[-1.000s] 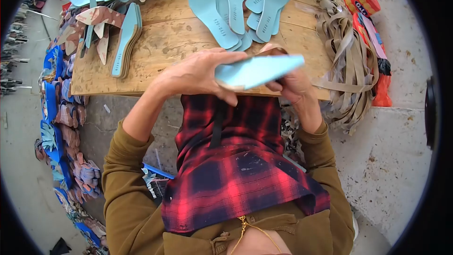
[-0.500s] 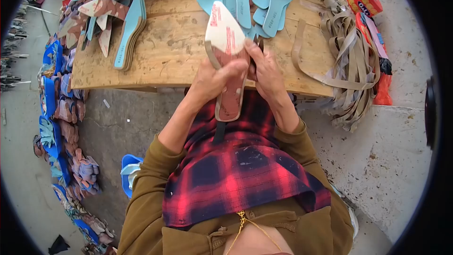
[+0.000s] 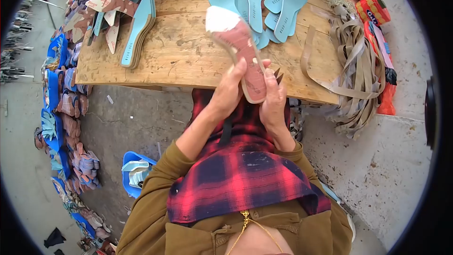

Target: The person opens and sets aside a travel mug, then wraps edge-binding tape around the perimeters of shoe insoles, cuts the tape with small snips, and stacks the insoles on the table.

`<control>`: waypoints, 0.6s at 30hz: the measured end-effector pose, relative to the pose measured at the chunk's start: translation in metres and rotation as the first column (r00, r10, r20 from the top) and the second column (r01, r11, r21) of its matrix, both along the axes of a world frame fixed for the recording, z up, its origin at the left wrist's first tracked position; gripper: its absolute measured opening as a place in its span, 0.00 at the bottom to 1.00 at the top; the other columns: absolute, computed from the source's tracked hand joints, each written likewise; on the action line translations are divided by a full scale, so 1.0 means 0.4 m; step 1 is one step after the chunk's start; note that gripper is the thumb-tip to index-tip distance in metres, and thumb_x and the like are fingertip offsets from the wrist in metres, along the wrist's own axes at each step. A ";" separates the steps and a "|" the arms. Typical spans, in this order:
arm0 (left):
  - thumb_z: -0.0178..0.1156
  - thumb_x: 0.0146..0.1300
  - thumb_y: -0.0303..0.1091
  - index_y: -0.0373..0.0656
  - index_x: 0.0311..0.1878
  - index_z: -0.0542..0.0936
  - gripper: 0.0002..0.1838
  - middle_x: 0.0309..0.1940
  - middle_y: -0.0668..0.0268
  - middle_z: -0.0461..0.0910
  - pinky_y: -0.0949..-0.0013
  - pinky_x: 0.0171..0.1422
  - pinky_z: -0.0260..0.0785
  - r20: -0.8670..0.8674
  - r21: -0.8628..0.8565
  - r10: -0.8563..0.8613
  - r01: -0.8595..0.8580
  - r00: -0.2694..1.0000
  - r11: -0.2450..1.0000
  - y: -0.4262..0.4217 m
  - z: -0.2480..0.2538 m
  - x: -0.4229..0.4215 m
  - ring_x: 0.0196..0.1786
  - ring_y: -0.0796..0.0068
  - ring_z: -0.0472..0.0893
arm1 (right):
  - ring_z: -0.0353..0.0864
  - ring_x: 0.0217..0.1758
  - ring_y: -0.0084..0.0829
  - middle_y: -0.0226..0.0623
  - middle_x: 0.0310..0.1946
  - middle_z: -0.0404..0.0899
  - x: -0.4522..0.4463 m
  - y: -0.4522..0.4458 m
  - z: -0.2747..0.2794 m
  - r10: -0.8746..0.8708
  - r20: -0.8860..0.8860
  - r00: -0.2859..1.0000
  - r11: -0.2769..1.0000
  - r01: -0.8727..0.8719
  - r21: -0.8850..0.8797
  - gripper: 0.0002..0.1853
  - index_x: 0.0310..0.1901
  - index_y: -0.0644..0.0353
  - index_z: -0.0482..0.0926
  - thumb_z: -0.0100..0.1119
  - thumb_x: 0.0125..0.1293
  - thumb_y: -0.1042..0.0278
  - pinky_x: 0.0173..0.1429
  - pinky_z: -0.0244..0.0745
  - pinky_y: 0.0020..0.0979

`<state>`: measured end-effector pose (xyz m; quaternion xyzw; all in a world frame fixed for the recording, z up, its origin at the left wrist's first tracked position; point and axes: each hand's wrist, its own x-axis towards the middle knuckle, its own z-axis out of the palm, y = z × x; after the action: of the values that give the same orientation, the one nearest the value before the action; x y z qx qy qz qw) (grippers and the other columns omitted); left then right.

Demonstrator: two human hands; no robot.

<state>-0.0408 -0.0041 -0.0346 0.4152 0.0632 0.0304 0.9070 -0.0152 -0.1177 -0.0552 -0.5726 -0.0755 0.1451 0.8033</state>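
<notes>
A shoe insole (image 3: 244, 43) with a reddish-brown patterned face and a white toe end is held tilted over the table's front edge, its heel end toward me. My left hand (image 3: 225, 89) is closed on its left edge, the thumb lying on the face. My right hand (image 3: 273, 101) grips the heel end from the right, thumb along the edge. Two dark pointed tips, like scissor blades (image 3: 278, 74), stick out of my right hand; the rest of that tool is hidden. Light-blue insoles (image 3: 257, 7) lie just beyond on the table.
The wooden table (image 3: 184, 61) also bears a stack of blue-topped insoles (image 3: 137, 33) and patterned pieces (image 3: 113, 4) at left. A heap of beige strips (image 3: 351, 66) hangs over its right end. Blue bins (image 3: 51, 127) line the floor at left; a blue basket (image 3: 127, 182) stands nearer.
The insole has swung so its heel points right, and its toe end has come round to the left. My hands have shifted toward its heel half, and the dark tips now show more plainly.
</notes>
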 end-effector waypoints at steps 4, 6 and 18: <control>0.37 0.76 0.50 0.40 0.74 0.54 0.31 0.74 0.54 0.55 0.59 0.77 0.53 0.053 0.021 -0.074 0.073 0.996 0.997 -0.006 0.006 -0.049 0.73 0.63 0.61 | 0.70 0.34 0.18 0.27 0.30 0.74 0.002 0.001 -0.015 0.008 -0.006 1.000 1.000 -0.008 0.014 0.15 0.39 0.63 0.77 0.47 0.74 0.60 0.39 0.68 0.25; 0.36 0.77 0.50 0.39 0.73 0.55 0.31 0.73 0.53 0.56 0.59 0.77 0.52 0.081 -0.116 -0.023 0.033 0.996 0.993 0.017 0.026 -0.038 0.74 0.62 0.60 | 0.71 0.32 0.18 0.27 0.28 0.75 0.007 0.000 -0.008 0.110 0.047 0.993 0.992 -0.107 -0.070 0.15 0.37 0.62 0.77 0.48 0.74 0.60 0.37 0.68 0.25; 0.66 0.58 0.45 0.33 0.64 0.69 0.35 0.56 0.46 0.75 0.56 0.61 0.67 0.343 0.836 0.384 -0.093 0.858 -0.540 0.768 0.011 -0.104 0.59 0.50 0.74 | 0.82 0.32 0.28 0.39 0.39 0.83 0.508 -0.261 -0.026 -0.143 0.278 0.950 0.794 0.278 -0.541 0.23 0.51 0.65 0.80 0.51 0.71 0.51 0.44 0.75 0.30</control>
<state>-0.0824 0.3033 -0.0301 0.9448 0.1876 0.2605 0.0657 0.1878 -0.2220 -0.0655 -0.8050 -0.0530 0.0053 0.5909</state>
